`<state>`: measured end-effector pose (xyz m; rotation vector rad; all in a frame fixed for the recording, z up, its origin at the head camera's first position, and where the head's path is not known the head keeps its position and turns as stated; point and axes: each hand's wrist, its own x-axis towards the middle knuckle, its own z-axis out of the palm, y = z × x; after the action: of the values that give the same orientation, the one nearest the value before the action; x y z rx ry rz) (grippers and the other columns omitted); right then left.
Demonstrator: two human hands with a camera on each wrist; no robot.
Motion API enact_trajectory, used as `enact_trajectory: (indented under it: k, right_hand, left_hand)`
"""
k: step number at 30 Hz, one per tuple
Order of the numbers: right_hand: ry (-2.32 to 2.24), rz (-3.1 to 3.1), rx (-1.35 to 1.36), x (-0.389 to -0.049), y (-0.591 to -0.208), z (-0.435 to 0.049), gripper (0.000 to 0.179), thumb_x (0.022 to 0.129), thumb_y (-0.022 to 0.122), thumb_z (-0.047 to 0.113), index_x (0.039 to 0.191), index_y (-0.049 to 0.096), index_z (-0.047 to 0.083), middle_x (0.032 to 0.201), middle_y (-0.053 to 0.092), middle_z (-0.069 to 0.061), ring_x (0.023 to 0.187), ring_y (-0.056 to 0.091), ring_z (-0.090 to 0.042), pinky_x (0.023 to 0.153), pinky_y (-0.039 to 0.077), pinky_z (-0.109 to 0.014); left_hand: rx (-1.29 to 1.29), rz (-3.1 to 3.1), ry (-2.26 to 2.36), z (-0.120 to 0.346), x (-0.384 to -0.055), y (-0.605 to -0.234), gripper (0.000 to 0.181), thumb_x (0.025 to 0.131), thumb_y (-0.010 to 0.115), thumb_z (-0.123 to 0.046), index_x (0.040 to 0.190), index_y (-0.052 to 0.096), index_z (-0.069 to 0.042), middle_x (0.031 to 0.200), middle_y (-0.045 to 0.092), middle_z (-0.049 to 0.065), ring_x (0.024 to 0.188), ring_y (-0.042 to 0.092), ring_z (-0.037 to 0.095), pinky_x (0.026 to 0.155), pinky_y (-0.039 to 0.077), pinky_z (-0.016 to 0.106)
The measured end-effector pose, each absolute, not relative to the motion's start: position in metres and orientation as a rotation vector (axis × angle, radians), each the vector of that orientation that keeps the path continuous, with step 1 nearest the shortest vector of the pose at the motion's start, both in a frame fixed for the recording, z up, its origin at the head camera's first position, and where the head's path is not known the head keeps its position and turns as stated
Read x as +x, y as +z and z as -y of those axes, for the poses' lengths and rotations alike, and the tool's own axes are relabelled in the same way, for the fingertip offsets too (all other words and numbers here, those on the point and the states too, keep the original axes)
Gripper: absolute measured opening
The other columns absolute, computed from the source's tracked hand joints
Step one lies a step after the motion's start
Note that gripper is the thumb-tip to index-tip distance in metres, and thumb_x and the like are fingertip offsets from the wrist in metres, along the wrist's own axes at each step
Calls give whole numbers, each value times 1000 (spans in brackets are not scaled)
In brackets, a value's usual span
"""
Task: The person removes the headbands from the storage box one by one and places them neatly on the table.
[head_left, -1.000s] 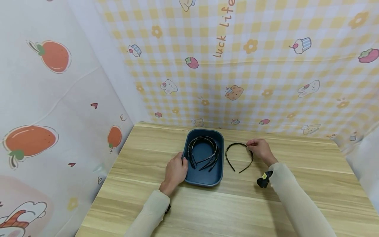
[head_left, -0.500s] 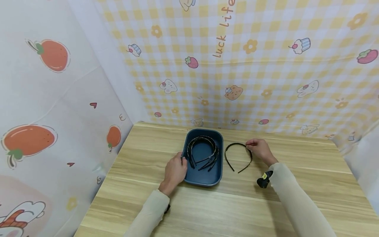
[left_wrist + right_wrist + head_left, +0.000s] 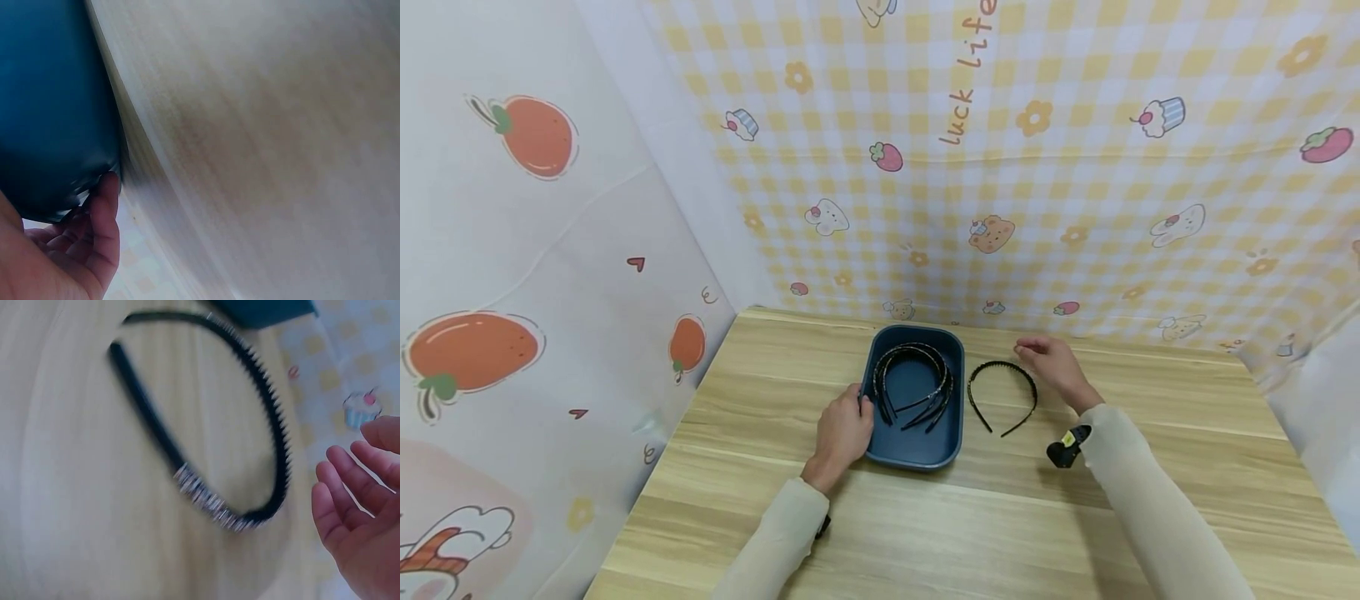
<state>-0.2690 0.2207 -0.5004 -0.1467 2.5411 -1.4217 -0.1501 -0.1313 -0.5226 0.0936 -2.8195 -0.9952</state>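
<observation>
My left hand (image 3: 844,429) grips the left rim of a dark blue plastic tray (image 3: 917,454), and in the left wrist view its fingers curl at the tray's wall (image 3: 56,112). Inside the tray lie several dark headbands (image 3: 880,402), overlapping one another. To the tray's right, a single black headband (image 3: 992,364) rests flat on the table, its ends towards me. The right wrist view shows small teeth along this headband (image 3: 150,415) and glittering trim. My right hand (image 3: 1054,367) is beyond its right shoulder, apart from it, fingers loosely bent and holding nothing.
The wood-grain table (image 3: 970,533) extends on both sides of the tray. A yellow-checked cloth wall (image 3: 1000,183) with cartoon prints rises at the table's back edge, and a white printed wall (image 3: 602,333) stands on the left.
My right hand has let go of the headband on the table and shifted slightly up and away from it. The left hand keeps its hold on the tray.
</observation>
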Motion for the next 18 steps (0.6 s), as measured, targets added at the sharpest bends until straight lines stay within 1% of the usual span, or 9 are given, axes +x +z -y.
enact_trajectory:
  k: [2, 4, 11, 14, 18]
  right_hand:
    - [-1463, -2490, -165, -270, -493, -213, 46, 105, 50, 26, 140, 51, -3, 136, 56, -25, 122, 56, -39, 100, 48, -49]
    - [-1510, -2423, -183, -271, -485, -206, 47, 105, 49, 25, 142, 48, -4, 138, 54, -26, 125, 54, -40, 103, 45, -51]
    - [-1617, -2258, -249, -273, -470, -180, 46, 106, 47, 20, 143, 45, -6, 141, 50, -29, 128, 51, -42, 104, 43, -51]
    - [-1624, -2224, -269, -274, -467, -170, 45, 106, 47, 21, 143, 45, -5, 141, 50, -28, 128, 51, -41, 105, 42, -52]
    - [-1612, -2199, -286, -276, -463, -157, 45, 105, 47, 21, 142, 46, -5, 140, 51, -28, 127, 53, -41, 104, 44, -50]
  left_hand:
    - [95, 2818, -991, 132, -150, -522, 32, 101, 47, -18, 125, 63, -3, 85, 67, 6, 64, 59, 16, 58, 49, 35]
    - [98, 2819, -989, 132, -151, -522, 32, 102, 47, -18, 125, 63, -3, 86, 68, 6, 64, 59, 16, 58, 49, 34]
    - [103, 2836, -998, 132, -151, -522, 32, 102, 47, -19, 125, 63, -4, 83, 65, 4, 62, 57, 15, 56, 47, 32]
    - [108, 2839, -993, 132, -151, -523, 32, 102, 47, -20, 125, 63, -4, 86, 67, 5, 64, 58, 15, 57, 48, 33]
    - [111, 2840, -985, 132, -151, -523, 32, 102, 47, -20, 125, 63, -5, 87, 67, 6, 65, 59, 15, 58, 48, 34]
